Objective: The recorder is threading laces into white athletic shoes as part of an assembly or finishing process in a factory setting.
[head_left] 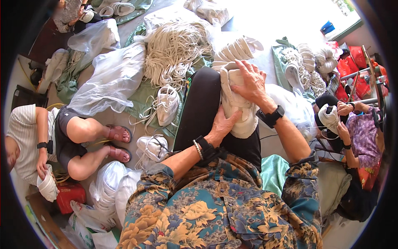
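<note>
A white shoe (pixel 244 124) without visible laces rests on my dark-trousered thighs, its rounded toe pointing toward me. My left hand (pixel 225 125) grips the near left side of the shoe by the toe. Curled over the upper near its far end is my right hand (pixel 251 85), with the thumb laid across the front and the fingertips at the top edge. Those fingers partly cover the shoe's opening. Just beyond stands a row of nested white shoes (pixel 236 50). Left of my knee lies a white shoe with loose laces (pixel 167 106).
A heap of cream laces (pixel 174 50) spreads over green sheeting ahead. Clear plastic bags (pixel 110 79) lie to the left. A seated person (pixel 31 133) at left holds a white shoe; another person (pixel 360 133) at right handles one too. Another laced shoe (pixel 152 148) sits near my left forearm.
</note>
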Tool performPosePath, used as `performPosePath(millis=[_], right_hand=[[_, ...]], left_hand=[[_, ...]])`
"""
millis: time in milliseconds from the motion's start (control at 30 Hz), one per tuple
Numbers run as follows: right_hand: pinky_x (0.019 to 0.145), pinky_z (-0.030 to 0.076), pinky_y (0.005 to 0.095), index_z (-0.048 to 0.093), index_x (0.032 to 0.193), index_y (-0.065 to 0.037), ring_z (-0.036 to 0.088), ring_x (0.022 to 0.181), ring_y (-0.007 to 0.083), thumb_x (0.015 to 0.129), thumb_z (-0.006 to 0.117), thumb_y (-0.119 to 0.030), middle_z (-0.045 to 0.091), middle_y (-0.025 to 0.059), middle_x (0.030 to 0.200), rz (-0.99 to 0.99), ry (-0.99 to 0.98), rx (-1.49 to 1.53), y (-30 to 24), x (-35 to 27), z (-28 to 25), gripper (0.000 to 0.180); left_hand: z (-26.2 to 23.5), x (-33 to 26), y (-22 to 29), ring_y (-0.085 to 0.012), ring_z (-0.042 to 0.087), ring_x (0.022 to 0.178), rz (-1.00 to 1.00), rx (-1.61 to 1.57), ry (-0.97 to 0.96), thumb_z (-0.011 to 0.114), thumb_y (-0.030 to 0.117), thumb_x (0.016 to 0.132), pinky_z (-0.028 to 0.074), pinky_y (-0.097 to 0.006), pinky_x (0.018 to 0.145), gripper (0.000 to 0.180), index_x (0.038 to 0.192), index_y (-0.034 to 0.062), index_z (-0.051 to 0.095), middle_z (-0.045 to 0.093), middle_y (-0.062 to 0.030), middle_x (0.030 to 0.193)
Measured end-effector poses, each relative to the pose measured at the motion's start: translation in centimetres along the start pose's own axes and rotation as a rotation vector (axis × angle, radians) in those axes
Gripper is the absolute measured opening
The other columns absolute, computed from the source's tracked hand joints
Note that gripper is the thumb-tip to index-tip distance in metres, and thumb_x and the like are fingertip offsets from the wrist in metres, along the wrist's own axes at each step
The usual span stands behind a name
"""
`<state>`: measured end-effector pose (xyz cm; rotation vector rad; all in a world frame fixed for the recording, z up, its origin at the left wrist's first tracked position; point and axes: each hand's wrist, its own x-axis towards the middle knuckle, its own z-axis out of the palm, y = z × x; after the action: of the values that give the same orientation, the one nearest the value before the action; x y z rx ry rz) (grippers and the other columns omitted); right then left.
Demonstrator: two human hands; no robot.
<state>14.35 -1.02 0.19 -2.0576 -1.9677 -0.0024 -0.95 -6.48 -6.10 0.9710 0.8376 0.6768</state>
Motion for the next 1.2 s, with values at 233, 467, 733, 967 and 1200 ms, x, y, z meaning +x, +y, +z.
performPosePath(millis=[233, 467, 733, 967, 1200], right_hand=[[0.102, 0.030, 0.0403, 0.044, 0.129, -0.007, 0.038, 0.124, 0.0309, 0.072, 0.066, -0.041, 0.040, 0.0160, 0.135, 0.188, -0.141, 0.921, 4.1, 0.2, 0.7, 0.070], [0.100, 0.033, 0.0406, 0.057, 0.110, -0.001, 0.040, 0.121, 0.0334, 0.073, 0.066, -0.034, 0.040, 0.0194, 0.132, 0.180, -0.042, 0.255, 2.9, 0.7, 1.9, 0.051], [0.089, 0.040, 0.0453, 0.059, 0.089, -0.001, 0.047, 0.110, 0.0345, 0.071, 0.058, -0.012, 0.051, 0.0131, 0.122, -0.050, 0.059, 0.182, 0.5, 1.5, 1.7, 0.021], [0.097, 0.035, 0.0415, 0.055, 0.106, 0.000, 0.046, 0.113, 0.0363, 0.075, 0.062, -0.013, 0.050, 0.0196, 0.122, 0.038, 0.112, 0.361, 1.3, 0.2, 0.8, 0.034], [0.072, 0.047, 0.0381, 0.059, 0.086, -0.002, 0.059, 0.080, 0.0308, 0.073, 0.059, -0.001, 0.061, 0.0126, 0.086, -0.346, -0.024, 0.685, -7.6, -7.1, -2.6, 0.013]], left_hand=[[-1.3, -0.8, 2.1, -0.0206, 0.049, 0.112, -0.061, 0.260, -0.057, 0.065, 0.038, 0.080, 0.037, -0.031, 0.095, 0.071, 0.130, -0.0026, 0.035, 0.051, -0.0152, 0.122], [-2.2, 1.3, 6.4, -0.0370, 0.063, 0.080, 0.169, 0.714, 0.111, 0.063, 0.024, 0.075, 0.050, -0.041, 0.070, 0.052, 0.117, -0.0026, 0.049, 0.063, -0.0236, 0.083], [0.4, 2.5, 4.0, -0.0405, 0.059, 0.081, 0.407, 0.804, 0.251, 0.062, 0.017, 0.071, 0.048, -0.044, 0.077, 0.075, 0.134, -0.0056, 0.027, 0.059, -0.0275, 0.090], [-7.8, -1.7, 8.5, -0.0105, 0.059, 0.069, 0.393, 0.491, -0.064, 0.060, 0.008, 0.079, 0.049, -0.026, 0.064, 0.017, 0.092, -0.0031, 0.064, 0.064, -0.0059, 0.077], [-9.2, -5.8, 7.6, -0.0067, 0.054, 0.083, 0.166, 0.180, -0.168, 0.061, 0.006, 0.083, 0.043, -0.021, 0.077, 0.010, 0.092, 0.0018, 0.062, 0.061, -0.0007, 0.086]])
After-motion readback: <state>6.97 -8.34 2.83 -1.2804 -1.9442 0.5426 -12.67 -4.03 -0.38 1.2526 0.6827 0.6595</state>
